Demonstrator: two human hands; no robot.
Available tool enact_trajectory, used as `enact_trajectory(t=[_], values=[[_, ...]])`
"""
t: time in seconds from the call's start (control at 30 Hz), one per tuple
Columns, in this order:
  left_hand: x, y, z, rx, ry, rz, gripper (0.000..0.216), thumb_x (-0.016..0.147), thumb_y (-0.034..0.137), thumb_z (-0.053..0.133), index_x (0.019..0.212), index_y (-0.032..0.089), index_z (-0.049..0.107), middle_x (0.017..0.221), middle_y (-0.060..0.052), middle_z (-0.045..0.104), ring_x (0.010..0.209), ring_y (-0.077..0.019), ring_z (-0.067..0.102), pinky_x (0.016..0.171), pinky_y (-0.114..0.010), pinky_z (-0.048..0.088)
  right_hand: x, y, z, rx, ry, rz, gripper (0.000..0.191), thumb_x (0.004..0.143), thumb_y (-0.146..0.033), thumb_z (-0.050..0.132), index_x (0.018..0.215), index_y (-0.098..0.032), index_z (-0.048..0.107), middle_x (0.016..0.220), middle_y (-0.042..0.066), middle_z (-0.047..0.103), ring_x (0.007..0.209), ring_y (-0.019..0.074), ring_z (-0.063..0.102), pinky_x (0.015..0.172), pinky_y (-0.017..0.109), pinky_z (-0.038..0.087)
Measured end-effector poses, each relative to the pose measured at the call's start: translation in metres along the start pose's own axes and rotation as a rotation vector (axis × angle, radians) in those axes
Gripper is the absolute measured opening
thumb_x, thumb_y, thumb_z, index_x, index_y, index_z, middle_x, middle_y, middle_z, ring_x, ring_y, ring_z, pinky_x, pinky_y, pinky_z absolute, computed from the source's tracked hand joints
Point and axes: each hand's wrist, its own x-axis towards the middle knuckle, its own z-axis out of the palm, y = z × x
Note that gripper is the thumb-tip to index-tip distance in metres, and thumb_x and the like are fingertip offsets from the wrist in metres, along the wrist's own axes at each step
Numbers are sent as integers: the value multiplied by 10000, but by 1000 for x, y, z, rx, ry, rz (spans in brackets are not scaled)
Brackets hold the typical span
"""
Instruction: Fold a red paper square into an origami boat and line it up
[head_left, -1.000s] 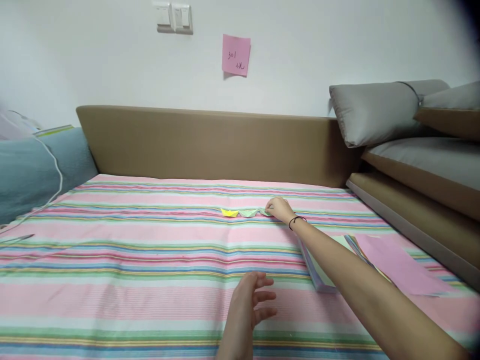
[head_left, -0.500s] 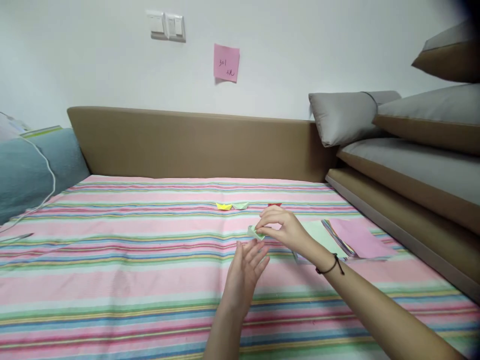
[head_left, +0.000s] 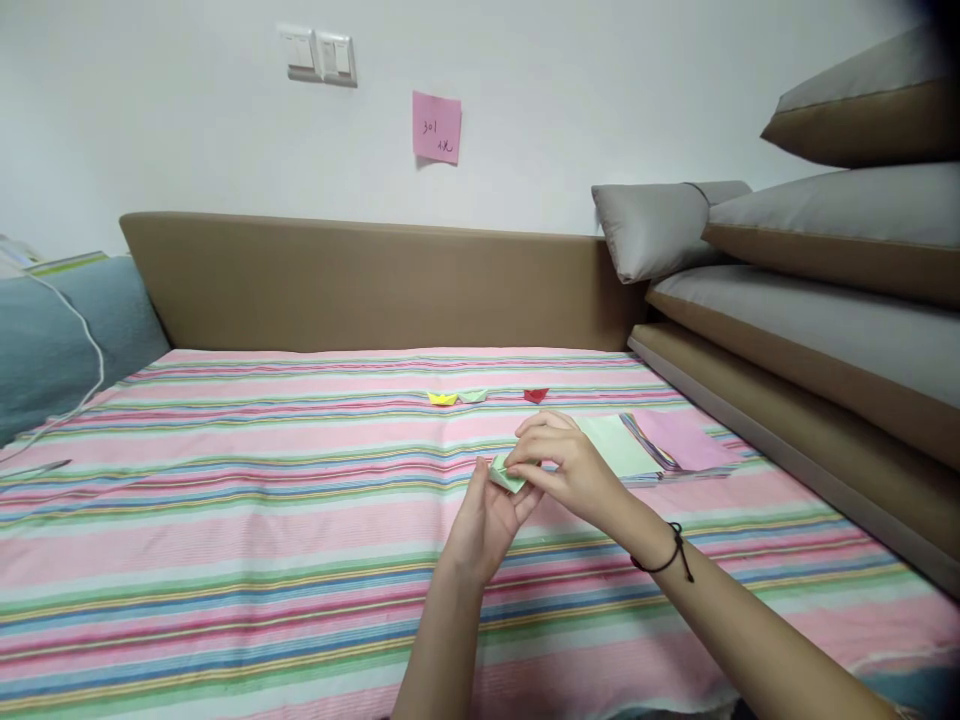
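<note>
A small pale green paper boat (head_left: 505, 474) is held above the striped cloth, between both hands. My right hand (head_left: 566, 462) pinches it from above with thumb and fingertips and hides part of it. Below it, my left hand (head_left: 484, 520) is turned palm up, with its thumb at the boat's left edge and its fingers under it. Farther back on the cloth stand a yellow paper boat (head_left: 442, 399), a pale green boat (head_left: 472, 397) touching or close beside it, and a red folded boat (head_left: 535, 396) to the right.
Stacks of coloured paper (head_left: 619, 447) with a pink sheet (head_left: 686, 440) on top lie beyond my right forearm. Grey and brown cushions (head_left: 825, 310) are piled along the right side. A brown backrest (head_left: 375, 290) closes the far edge. A white cable (head_left: 97, 355) runs at left.
My left hand has come up to the green paper boat and its fingers have closed in around it. The view has shifted slightly, and the red boat shows more fully.
</note>
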Motion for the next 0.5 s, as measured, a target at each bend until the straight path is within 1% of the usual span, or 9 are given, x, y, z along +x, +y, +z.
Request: enact_trajectory(t=[0.1, 0.17, 0.23, 0.3, 0.37, 0.43, 0.5], values=[[-2, 1, 0, -4, 28, 19, 282, 882, 309, 490, 1090, 133, 562, 1132, -101, 596, 1051, -177, 567, 979, -358, 426, 1, -4, 0, -9, -16, 4, 130, 800, -192, 625, 692, -245, 673, 673, 5, 665, 895, 221, 564, 866, 418, 388], [-2, 3, -2, -14, 60, -12, 267, 875, 309, 503, 1057, 127, 572, 1076, -96, 613, 971, -164, 596, 913, -328, 472, 1, -5, 1, -2, -10, 16, 101, 790, -203, 638, 705, -242, 675, 684, 10, 665, 895, 227, 570, 858, 420, 395], [-2, 4, -4, -35, 97, -45, 273, 871, 337, 506, 1026, 126, 582, 997, -85, 628, 882, -151, 614, 830, -290, 504, 1, -5, 0, 21, 38, 48, 36, 781, -227, 651, 770, -242, 682, 762, 26, 676, 900, 233, 579, 848, 415, 412], [-1, 6, -7, -60, 123, -63, 296, 870, 376, 494, 1006, 130, 587, 920, -75, 632, 823, -144, 617, 774, -271, 512, 0, -4, -2, 58, 108, 104, 71, 793, -243, 637, 850, -240, 679, 864, 43, 682, 914, 232, 590, 845, 402, 430], [0, 8, -9, -71, 133, -70, 321, 872, 410, 474, 1005, 139, 584, 892, -73, 628, 801, -149, 615, 753, -278, 511, -3, -3, -3, 93, 154, 165, 91, 815, -230, 604, 875, -234, 673, 910, 45, 683, 921, 220, 599, 848, 382, 440], [0, 8, -11, -70, 155, -73, 330, 873, 426, 460, 1004, 147, 578, 889, -74, 625, 792, -153, 612, 741, -285, 506, -6, 0, -3, 108, 137, 208, 99, 814, -213, 596, 873, -228, 673, 912, 42, 685, 919, 214, 604, 850, 370, 442], [1, 6, -12, -78, 172, -64, 315, 878, 421, 453, 995, 155, 575, 877, -68, 621, 796, -151, 609, 741, -285, 499, -9, 3, 0, 109, 85, 231, 113, 786, -211, 625, 884, -225, 678, 917, 43, 685, 916, 218, 605, 846, 369, 442]])
